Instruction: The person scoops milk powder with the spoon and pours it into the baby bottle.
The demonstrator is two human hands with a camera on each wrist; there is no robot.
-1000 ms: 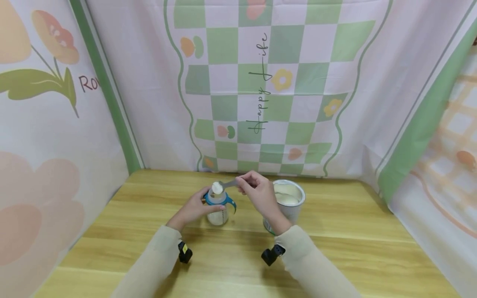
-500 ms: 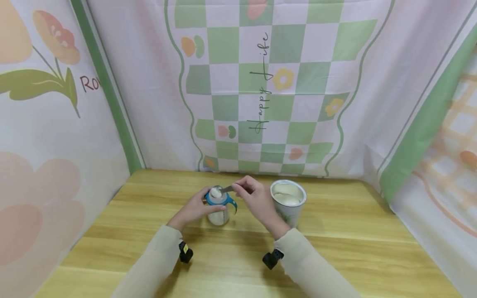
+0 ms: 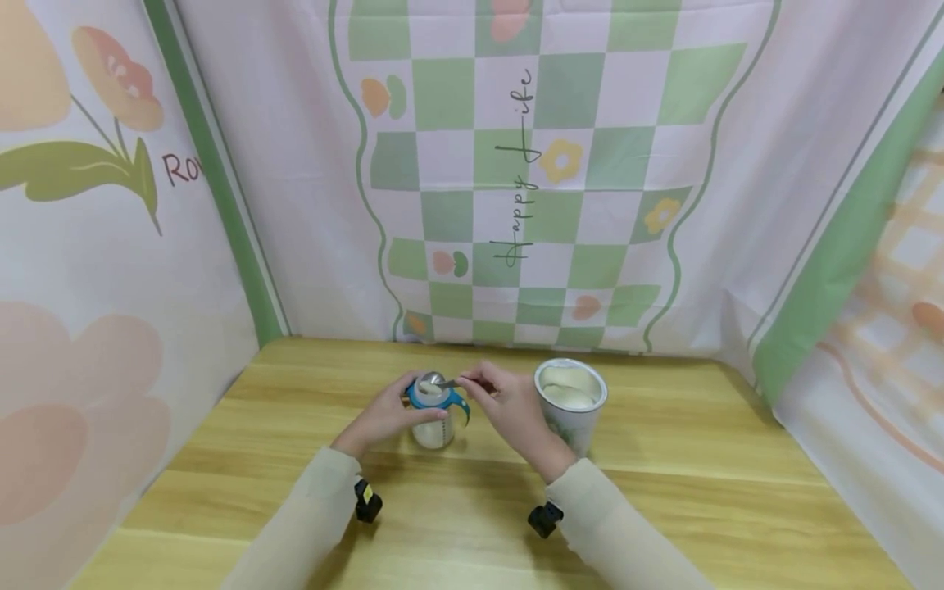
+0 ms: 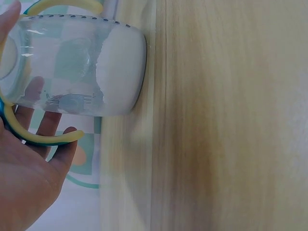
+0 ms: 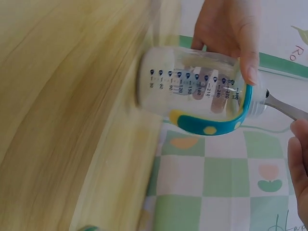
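Shiny spoon [image 5: 285,105] (smooth metal)

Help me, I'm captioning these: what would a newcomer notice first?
Likely the green-and-white checkered cloth behind the wooden table. In front, the left hand grips a clear, blue-handled bottle, the right hand a silvery metal spoon at its mouth. A whitish cylindrical tub stands to the right.
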